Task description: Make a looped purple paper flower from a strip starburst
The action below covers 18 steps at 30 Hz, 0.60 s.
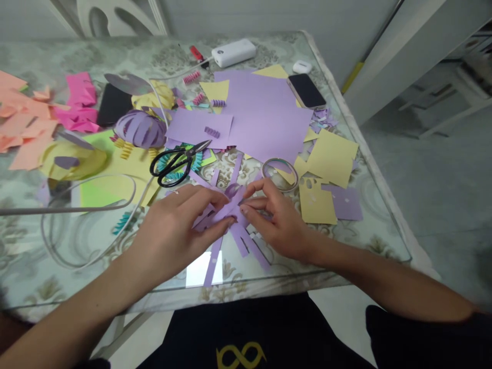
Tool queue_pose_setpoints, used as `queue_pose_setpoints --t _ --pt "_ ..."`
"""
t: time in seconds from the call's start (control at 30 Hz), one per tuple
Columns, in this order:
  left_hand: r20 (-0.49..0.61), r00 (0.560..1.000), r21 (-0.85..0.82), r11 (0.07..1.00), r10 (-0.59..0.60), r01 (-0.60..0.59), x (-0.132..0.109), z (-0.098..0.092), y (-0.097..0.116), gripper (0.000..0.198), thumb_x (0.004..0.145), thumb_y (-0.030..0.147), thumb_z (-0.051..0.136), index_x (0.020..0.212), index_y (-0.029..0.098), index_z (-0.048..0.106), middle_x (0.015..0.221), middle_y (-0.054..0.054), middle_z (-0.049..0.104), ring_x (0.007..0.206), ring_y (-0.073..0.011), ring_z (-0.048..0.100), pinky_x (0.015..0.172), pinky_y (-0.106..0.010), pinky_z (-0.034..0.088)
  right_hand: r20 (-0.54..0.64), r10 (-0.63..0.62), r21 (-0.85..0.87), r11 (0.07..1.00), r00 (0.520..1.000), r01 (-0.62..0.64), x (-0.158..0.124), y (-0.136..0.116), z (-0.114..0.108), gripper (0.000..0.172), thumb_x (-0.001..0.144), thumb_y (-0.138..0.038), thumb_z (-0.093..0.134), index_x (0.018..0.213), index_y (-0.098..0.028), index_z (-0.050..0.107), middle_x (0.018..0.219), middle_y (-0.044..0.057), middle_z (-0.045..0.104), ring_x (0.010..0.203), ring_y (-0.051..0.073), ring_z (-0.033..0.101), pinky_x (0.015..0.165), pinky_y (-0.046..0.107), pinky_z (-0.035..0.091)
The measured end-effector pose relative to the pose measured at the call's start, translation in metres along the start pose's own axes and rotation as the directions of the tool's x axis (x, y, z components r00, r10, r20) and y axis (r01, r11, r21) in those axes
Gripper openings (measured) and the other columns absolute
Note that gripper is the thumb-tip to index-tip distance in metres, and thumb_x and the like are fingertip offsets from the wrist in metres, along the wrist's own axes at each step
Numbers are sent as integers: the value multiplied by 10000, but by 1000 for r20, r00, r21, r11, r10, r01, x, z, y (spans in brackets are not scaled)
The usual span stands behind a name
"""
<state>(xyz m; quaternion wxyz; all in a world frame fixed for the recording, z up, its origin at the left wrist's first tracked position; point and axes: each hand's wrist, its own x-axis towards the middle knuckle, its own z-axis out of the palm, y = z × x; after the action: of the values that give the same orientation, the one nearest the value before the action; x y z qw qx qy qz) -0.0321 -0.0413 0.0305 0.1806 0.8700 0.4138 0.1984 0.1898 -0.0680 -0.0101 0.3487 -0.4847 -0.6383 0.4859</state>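
Near the table's front edge, purple paper strips [240, 239] spread out from a shared middle like a star. My left hand [180, 215] pinches the strips from the left, its thumb and fingers close to the crossing. From the right, my right hand [277, 218] grips a strip between thumb and forefinger, with the other fingers curled. Part of the crossing is hidden behind my fingers. Black-handled scissors [175, 166] lie just beyond my left hand, blades pointing right. A roll of tape [280, 174] lies flat past my right hand.
Purple sheets [269, 115] and yellow paper pieces [332, 156] cover the table's right half. A phone [306, 91], a white power bank [233, 53] and an earbud case [302, 66] lie at the back. Left are paper balls [141, 128], orange paper [28, 120] and a looping white cable [46, 241].
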Motion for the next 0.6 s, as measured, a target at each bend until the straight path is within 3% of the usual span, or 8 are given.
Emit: queue_pose_setpoints --t 0.37,0.6 --pt "-26 1000 -1 1000 17 -17 0 6 3 83 958 276 631 1012 213 633 1023 -42 736 916 -191 691 772 -305 514 -25 20 20 1000 999 -19 4 0 1 130 995 -267 570 1068 -243 465 662 -63 606 531 116 512 514 253 326" --pt "-24 1000 -30 1000 7 -8 3 7 4 104 954 282 645 1010 198 626 981 -41 713 887 -186 671 753 -300 500 -22 23 31 999 999 -23 4 2 1 145 998 -257 562 1094 -234 456 697 -54 635 537 104 510 516 241 338"
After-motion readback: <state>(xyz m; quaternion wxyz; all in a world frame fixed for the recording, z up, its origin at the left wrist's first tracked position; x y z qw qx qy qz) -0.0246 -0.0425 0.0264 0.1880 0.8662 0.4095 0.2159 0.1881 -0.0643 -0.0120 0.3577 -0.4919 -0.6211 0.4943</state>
